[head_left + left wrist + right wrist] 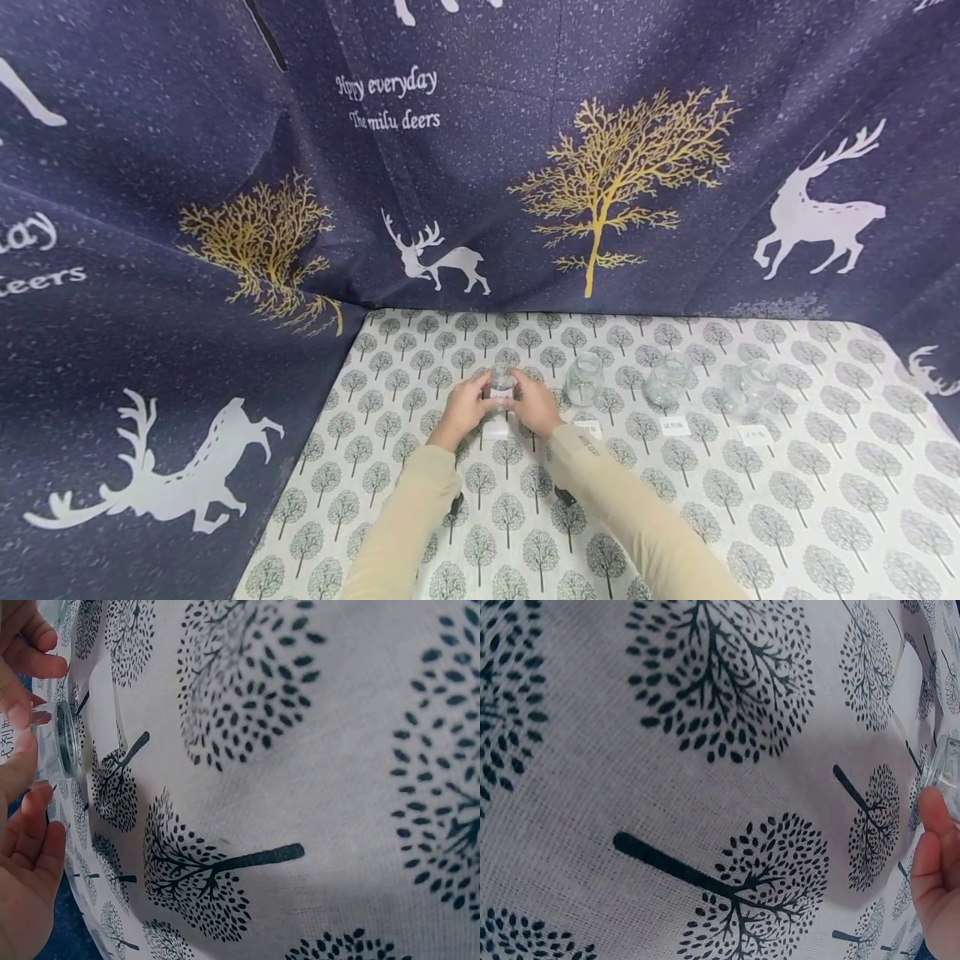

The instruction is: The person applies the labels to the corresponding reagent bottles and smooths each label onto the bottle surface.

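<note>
A small clear glass bottle [502, 378] is held between both hands over the patterned tablecloth. My left hand [467, 408] grips it from the left, and my right hand [538, 405] from the right, with the thumbs meeting at its front. On the bottle's front sits a white label [7, 742] with printed characters, partly covered by the thumbs in the left wrist view. Just in front of the bottle lies a white paper slip [495, 429]. Only the bottle's glass end [946, 774] and a few fingers of the right hand show at the right wrist view's edge.
Three clear glass jars [584, 380] [667, 382] [751, 388] stand in a row to the right. White printed cards [676, 426] [753, 435] lie before them, one partly behind the right sleeve. A dark blue deer-print curtain [465, 175] hangs behind and left of the table.
</note>
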The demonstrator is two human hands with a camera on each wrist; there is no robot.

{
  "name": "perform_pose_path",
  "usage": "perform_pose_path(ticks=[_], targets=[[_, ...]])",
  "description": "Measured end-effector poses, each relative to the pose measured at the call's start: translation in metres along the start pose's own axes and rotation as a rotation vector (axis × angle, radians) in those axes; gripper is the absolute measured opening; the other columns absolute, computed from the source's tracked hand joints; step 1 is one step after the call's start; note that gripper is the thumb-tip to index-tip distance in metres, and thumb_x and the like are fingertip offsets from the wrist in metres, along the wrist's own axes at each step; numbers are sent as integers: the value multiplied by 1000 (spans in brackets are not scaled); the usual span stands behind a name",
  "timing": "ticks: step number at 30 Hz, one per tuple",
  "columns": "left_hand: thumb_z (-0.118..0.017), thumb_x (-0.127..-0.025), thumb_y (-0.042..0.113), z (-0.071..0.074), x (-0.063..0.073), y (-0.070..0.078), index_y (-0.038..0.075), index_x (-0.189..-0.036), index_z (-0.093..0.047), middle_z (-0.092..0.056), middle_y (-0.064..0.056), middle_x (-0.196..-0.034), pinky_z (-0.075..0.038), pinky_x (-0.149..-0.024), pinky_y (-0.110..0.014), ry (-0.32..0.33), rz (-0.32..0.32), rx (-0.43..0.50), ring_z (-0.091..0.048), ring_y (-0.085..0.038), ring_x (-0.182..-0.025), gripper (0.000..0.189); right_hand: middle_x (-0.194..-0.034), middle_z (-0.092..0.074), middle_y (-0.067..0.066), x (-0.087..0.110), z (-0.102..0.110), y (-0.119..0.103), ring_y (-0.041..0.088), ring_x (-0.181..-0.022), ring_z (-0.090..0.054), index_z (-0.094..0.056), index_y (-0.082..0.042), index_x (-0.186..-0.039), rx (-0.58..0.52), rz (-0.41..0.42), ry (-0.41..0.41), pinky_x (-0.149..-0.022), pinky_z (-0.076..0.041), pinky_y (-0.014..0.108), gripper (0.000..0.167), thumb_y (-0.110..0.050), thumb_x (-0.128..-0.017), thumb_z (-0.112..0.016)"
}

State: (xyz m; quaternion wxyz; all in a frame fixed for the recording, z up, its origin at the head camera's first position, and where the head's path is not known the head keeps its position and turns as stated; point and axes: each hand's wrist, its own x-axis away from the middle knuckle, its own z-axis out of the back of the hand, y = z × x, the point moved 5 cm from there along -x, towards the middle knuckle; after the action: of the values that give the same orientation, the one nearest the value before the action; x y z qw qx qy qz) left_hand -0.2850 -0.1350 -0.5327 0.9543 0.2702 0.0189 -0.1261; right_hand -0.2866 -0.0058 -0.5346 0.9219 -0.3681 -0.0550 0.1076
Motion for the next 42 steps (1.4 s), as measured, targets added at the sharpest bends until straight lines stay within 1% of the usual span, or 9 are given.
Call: perform_pose_path(ticks=[6,14,22,26,30,34,37,38,42], targets=[[-65,-74,25,2,1,1,12,-129,-44,-64,-8,-98,-50,-74,-29,-13,9,-7,-57,-15,-73,61,-97,-65,10,2,2,-1,21,-78,-61,-40,-10,-129,0,40,30,-73,-50,34,57,-7,-77,-63],[-64,-75,27,2,0,-2,12,-130,-43,-64,-5,-102,-49,-79,-31,-56,39,-10,-60,-18,-85,61,-102,-64,13,2,1,3,26,-89,-62,-41,-10,-129,-34,55,38,-79,-50,38,52,-7,-80,-59],[-66,-72,29,2,-1,-6,16,-125,-49,-67,-6,-97,-51,-68,-22,-14,76,52,-63,-15,-78,57,-108,-62,18,0,2,9,17,-59,-63,-40,-12,-132,-214,-3,-58,-74,-52,34,47,-11,-87,-52],[-64,-75,26,5,0,-5,13,-124,-50,-66,-9,-99,-51,-69,-19,-14,58,90,-63,-15,-77,53,-98,-65,17,-2,3,13,16,-55,-61,-40,-15,-132,-231,-32,-90,-54,-49,26,45,-14,-89,-50],[-62,-78,26,6,0,-9,13,-123,-50,-64,-11,-106,-50,-63,-16,-21,42,110,-60,-12,-66,48,-95,-65,17,-4,3,15,17,-56,-62,-42,-17,-131,-258,-50,-111,-36,-32,20,43,-14,-89,-49],[-59,-82,25,6,0,-12,11,-124,-50,-61,-12,-111,-52,-71,-24,-53,30,124,-64,-18,-76,45,-94,-65,15,-4,4,15,18,-57,-62,-43,-18,-130,-271,-71,-112,-37,-30,20,42,-15,-89,-49],[-60,-81,30,5,-1,-12,10,-127,-46,-61,-11,-112,-50,-81,-29,-92,41,126,-62,-21,-93,52,-97,-65,15,-3,4,14,18,-59,-63,-43,-18,-130,-254,-67,-108,-40,-36,21,42,-16,-89,-49],[-60,-80,32,4,0,-13,11,-128,-45,-62,-10,-111,-50,-81,-28,-100,52,130,-62,-20,-94,55,-101,-64,15,-3,4,13,19,-59,-64,-44,-18,-130,-252,-65,-104,-42,-38,21,42,-16,-89,-49],[-61,-78,34,5,1,-11,7,-126,-47,-64,-11,-105,-51,-77,-25,-54,34,121,-63,-20,-90,56,-104,-63,16,-2,5,10,19,-62,-64,-44,-17,-130,-244,-59,-114,-48,-44,23,42,-16,-89,-50]])
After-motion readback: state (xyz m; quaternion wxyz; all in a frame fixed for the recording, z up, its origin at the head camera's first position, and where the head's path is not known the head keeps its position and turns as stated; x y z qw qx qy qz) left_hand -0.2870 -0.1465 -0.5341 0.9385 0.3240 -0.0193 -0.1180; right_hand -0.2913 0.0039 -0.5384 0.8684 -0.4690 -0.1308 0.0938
